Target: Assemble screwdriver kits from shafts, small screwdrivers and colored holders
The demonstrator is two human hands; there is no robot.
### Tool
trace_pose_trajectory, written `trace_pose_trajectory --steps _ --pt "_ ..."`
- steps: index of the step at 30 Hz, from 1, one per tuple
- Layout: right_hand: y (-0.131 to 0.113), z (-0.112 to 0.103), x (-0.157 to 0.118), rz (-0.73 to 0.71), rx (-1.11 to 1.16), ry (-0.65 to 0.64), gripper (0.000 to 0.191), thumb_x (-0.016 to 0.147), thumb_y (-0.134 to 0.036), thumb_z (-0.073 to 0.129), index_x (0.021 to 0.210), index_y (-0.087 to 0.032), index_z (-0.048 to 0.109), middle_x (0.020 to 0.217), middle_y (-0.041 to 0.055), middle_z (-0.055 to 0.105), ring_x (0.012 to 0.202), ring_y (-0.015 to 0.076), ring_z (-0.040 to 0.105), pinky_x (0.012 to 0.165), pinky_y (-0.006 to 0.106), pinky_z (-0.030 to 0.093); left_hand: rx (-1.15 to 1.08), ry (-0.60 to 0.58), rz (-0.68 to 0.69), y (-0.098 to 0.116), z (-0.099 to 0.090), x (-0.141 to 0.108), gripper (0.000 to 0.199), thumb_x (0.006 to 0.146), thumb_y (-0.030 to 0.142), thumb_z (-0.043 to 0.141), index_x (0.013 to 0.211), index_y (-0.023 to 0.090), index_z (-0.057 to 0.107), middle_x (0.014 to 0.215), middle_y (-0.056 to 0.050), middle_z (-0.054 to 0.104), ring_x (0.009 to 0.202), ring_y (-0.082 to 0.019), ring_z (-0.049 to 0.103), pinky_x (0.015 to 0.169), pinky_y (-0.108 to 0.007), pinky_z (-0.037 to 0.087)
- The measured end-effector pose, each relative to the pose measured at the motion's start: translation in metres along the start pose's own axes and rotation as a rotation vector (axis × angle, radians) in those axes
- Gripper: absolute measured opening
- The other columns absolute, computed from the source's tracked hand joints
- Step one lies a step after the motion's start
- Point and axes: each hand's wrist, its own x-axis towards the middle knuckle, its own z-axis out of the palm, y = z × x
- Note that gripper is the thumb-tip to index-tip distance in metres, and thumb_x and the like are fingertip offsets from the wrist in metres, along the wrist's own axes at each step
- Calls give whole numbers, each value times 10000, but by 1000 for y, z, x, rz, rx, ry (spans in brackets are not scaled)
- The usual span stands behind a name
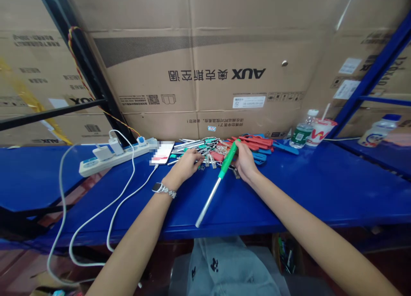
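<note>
My right hand is closed around a green-handled tool with a silver metal shaft. The shaft slants down toward the table's front edge, and its exact kind is not clear. At the near side of a mixed pile, my left hand has its fingers curled together by some small clear plastic pieces. Whatever lies between those fingertips is too small to make out. Thin metal rods with green parts form the pile's left side. Flat red handles and blue ones lie on its right.
A white power strip with plugs and loose white cables stands at left, beside a phone. A green-labelled bottle and a paper cup with straw are at right. Large cartons wall the back of the blue table.
</note>
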Motion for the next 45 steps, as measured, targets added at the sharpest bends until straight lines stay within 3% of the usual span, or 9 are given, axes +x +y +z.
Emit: trace_pose_trajectory --steps 4,8,13,19,24,28,33,38,45 --pt "-8 -11 10 -120 43 48 368 770 -496 697 869 -276 419 683 -50 559 648 188 635 509 319 552 -183 38 -16 17 -4 -1 171 873 214 644 1012 220 744 907 -70 681 825 -231 633 797 -391 513" --pt "-14 -19 15 -192 67 96 356 745 -496 673 852 -274 417 764 -8 629 722 212 671 529 334 555 -567 144 -102 43 2 0 532 753 331 831 1246 237 653 873 -39 710 757 -200 658 707 -330 531" --pt "-18 -17 5 -74 -43 50 210 698 -341 644 779 -254 471 671 -10 637 596 196 642 451 297 500 -861 522 -226 50 10 8 299 869 488 699 885 190 705 746 -32 688 668 -153 635 683 -300 521" --pt "-41 -17 -13 106 -406 -561 180 759 -377 588 740 -199 576 601 59 699 389 173 567 347 255 377 -827 597 -337 32 -2 11 343 863 506 711 710 204 660 549 10 531 512 -121 483 539 -293 388" --pt "-47 -12 -27 423 -395 -949 325 796 -403 632 1006 -155 618 766 131 773 559 230 704 508 315 548 -811 363 -349 38 -6 10 505 786 660 719 634 189 620 500 12 518 463 -109 444 491 -279 356" --pt "-25 1 -35 401 -349 -859 375 884 -532 640 995 -174 619 625 40 706 461 179 650 442 276 530 -807 235 -314 51 2 11 540 741 686 746 605 186 593 496 18 525 462 -104 454 476 -258 365" --pt "-8 9 -38 403 -155 -815 293 859 -428 722 857 -148 636 728 38 706 597 149 688 579 281 604 -876 304 -293 50 9 11 509 800 697 686 776 191 644 587 13 562 505 -110 512 492 -251 425" --pt "-8 10 -43 383 -145 -762 335 841 -490 741 903 -188 610 590 -66 572 421 84 521 347 180 428 -894 387 -259 49 13 11 461 875 638 644 776 188 633 630 9 571 561 -109 531 555 -248 458" --pt "-12 13 -45 331 -159 -700 400 855 -579 703 954 -217 565 495 -121 457 316 57 344 292 164 295 -1017 244 -279 60 15 9 455 862 633 660 843 179 669 628 24 543 559 -110 509 570 -252 445"
